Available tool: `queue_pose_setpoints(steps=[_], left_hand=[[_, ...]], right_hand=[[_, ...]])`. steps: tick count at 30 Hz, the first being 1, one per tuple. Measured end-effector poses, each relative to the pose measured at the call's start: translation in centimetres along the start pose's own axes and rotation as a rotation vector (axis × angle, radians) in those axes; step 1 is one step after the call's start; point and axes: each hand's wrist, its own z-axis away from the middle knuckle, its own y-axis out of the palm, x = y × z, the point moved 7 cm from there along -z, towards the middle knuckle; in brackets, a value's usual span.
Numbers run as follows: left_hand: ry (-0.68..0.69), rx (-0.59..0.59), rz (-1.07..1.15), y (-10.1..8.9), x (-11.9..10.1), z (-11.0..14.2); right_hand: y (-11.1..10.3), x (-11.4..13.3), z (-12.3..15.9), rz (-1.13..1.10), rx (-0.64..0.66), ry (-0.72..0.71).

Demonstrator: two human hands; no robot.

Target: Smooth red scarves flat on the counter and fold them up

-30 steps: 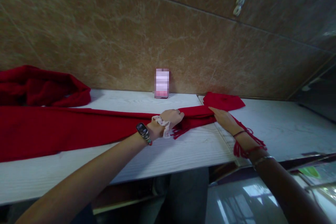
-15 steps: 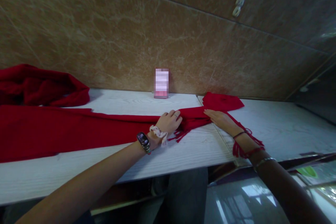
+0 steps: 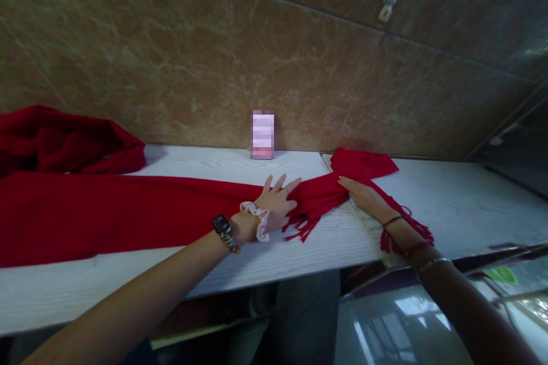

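Red fringed scarf under spread left hand and right hand.

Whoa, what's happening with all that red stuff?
A person has both bare hands at a long red cloth spread along a white tabletop. The left hand has its fingers spread, near some fringe. The right hand rests farther right, fingers together. More red fabric lies bunched at left, by the wall.

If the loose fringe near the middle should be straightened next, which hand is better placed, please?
Probably the left hand: it is spread open right beside that fringe of the red scarf. The right hand rests on the scarf farther right, less close to the fringe.
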Motion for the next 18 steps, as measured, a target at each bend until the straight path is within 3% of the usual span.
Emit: queue_pose_setpoints(steps=[4,10,15,18], left_hand=[[-0.101,0.06,-0.006,-0.1,0.9,-0.8],[-0.044,0.033,-0.197,-2.5,-1.4,-0.7],[-0.111,0.189,-0.124,-1.2,-2.0,-0.5],[-0.095,0.191,-0.059,-0.2,-2.7,-0.5]], right_hand=[[-0.3,0.1,-0.1,-0.024,0.039,-0.001],[-0.1,-0.4,-0.3,-0.075,0.078,0.072],[-0.3,-0.1,-0.5,-0.085,0.116,0.082],[0.0,0.0,-0.4,-0.062,0.139,0.072]])
